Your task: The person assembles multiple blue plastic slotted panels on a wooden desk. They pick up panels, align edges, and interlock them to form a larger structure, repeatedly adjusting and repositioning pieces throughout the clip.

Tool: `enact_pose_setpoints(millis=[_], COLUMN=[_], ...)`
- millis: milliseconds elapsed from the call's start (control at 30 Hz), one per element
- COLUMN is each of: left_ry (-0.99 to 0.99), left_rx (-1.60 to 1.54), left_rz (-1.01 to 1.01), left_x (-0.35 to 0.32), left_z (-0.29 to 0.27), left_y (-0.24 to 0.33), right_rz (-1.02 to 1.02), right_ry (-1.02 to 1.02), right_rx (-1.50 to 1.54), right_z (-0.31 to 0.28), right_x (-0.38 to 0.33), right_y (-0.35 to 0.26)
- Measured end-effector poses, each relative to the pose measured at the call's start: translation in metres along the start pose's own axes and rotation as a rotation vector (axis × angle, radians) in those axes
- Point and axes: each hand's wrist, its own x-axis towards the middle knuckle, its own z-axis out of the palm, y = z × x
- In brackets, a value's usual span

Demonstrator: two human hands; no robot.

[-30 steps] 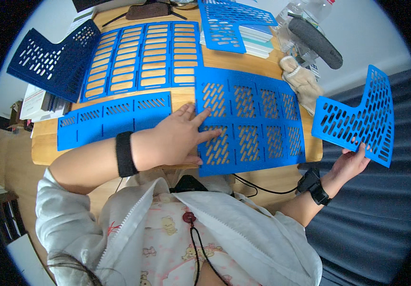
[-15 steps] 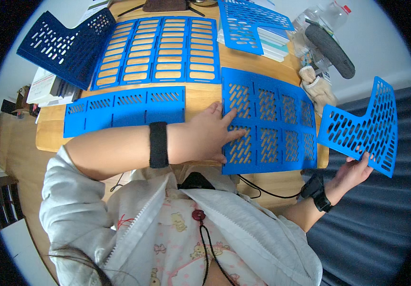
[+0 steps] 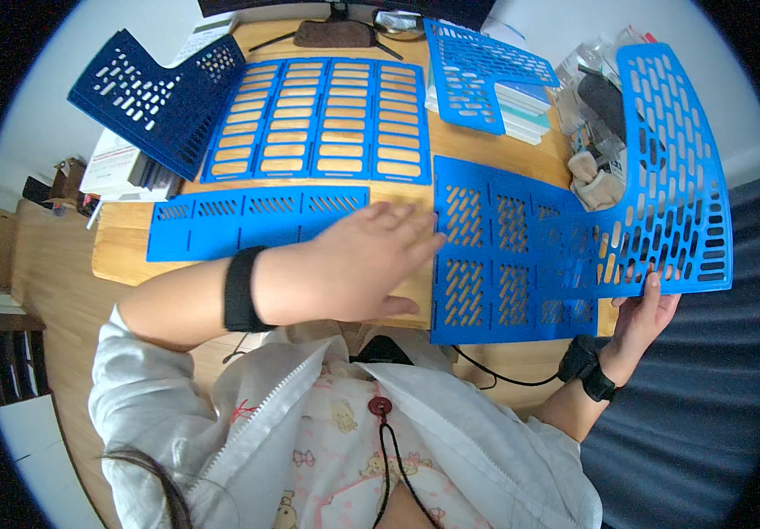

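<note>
- the left hand point(image 3: 345, 273), with a black band point(image 3: 242, 291) at its wrist, is flat, palm down and grasping nothing; its fingers are straight and loosely spread, the thumb apart from them.
- its fingertips meet the left edge of a blue slotted panel point(image 3: 488, 250) in this view; the hand is slightly blurred, so whether it actually presses on the panel is hard to tell.
- the slotted panel lies flat at the front right of the wooden desk point(image 3: 120, 247), its diagonal slots in two rows of blocks.
- the right hand point(image 3: 646, 310) has its fingers closed on the lower edge of an l-shaped blue panel point(image 3: 666, 185), thumb on the near face; a black device point(image 3: 596, 375) is strapped to that wrist.
- this held panel is raised at the desk's right side, and from above it covers part of the slotted panel's right end.
- left of the left hand, partly under the forearm in view, lies a narrow blue strip panel point(image 3: 261, 231).
- behind it lies a large blue panel point(image 3: 317, 119) with four columns of oblong openings.
- at the back left, dark blue l-shaped pieces point(image 3: 155, 97) lean near books point(image 3: 115, 172); at the back right, another l-shaped panel point(image 3: 486, 70) rests on a book stack point(image 3: 525, 115).
</note>
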Motion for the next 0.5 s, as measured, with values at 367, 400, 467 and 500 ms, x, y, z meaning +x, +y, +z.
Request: enact_pose_setpoints(millis=[367,400,467,500], left_ry=[-0.192,-0.189,-0.209,-0.192], left_rx=[0.066,0.067,0.072,0.066], left_rz=[-0.395,-0.387,-0.393,-0.391], left_x=[-0.075,-0.076,-0.079,-0.080], left_z=[-0.038,-0.037,-0.034,-0.032], left_y=[-0.078,-0.082,-0.088,-0.089], right_rz=[0.133,0.121,0.098,0.105], right_ry=[-0.099,-0.132,-0.198,-0.197], right_rx=[-0.086,-0.108,-0.149,-0.150], right_z=[0.054,0.061,0.076,0.084], right_x=[0.018,0.020,0.026,0.027], right_y=[-0.013,-0.014,-0.014,-0.014])
